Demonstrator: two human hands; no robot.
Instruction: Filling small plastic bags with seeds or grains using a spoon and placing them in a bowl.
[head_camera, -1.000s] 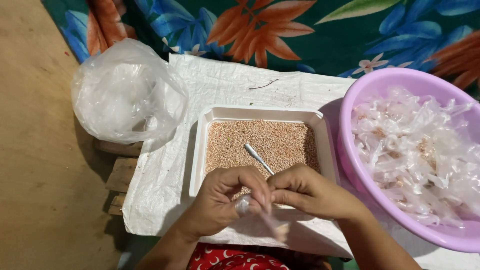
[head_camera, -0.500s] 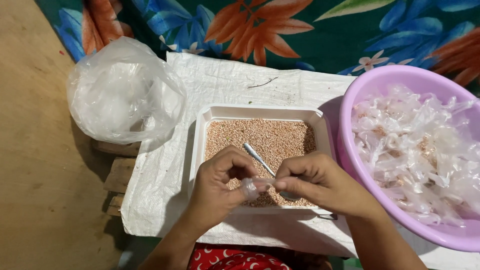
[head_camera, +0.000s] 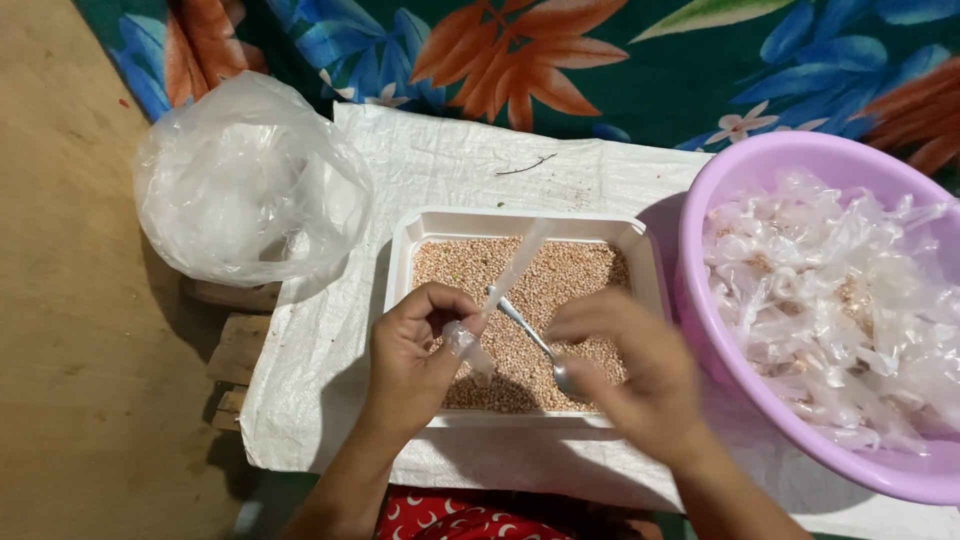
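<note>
Now — left hand (head_camera: 410, 355) grip pinching thin clear pouch (head_camera: 500, 295) | right hand (head_camera: 630, 375) blurred, grip unclear

Colours here are pretty loud: the cloth (head_camera: 640, 60) at the back is dark teal-green with big orange and blue leaves plus a few small pale flowers. The basin (head_camera: 700, 300) is lilac-pink, stuffed with clear whitish plastic bags (head_camera: 830, 300). White tray (head_camera: 420, 235), tan-pink grain (head_camera: 560, 290) inside, silver spoon (head_camera: 535, 340). Woven sheet (head_camera: 440, 160) underneath is white, the floor (head_camera: 70, 330) plain brown, and the crumpled bag (head_camera: 245, 180) milky clear. Red fabric with white specks (head_camera: 450, 515) at the bottom.
</note>
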